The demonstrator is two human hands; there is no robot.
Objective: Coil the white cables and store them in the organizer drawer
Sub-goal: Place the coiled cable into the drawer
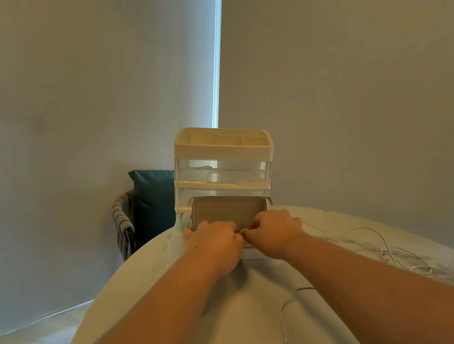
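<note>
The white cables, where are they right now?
In the head view, the white cables lie loose on the table, lower right, beside the right forearm, nearer than the organizer.

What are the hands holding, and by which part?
Left hand and right hand both grip the bottom drawer by its front edge; white cables lie loose nearby.

The organizer [224, 169] blocked the frame's centre, its drawer [229, 210] jutting forward. Loose cables [283, 324] cluttered the table [137, 286] lower centre and right; lower left offered passage.
</note>
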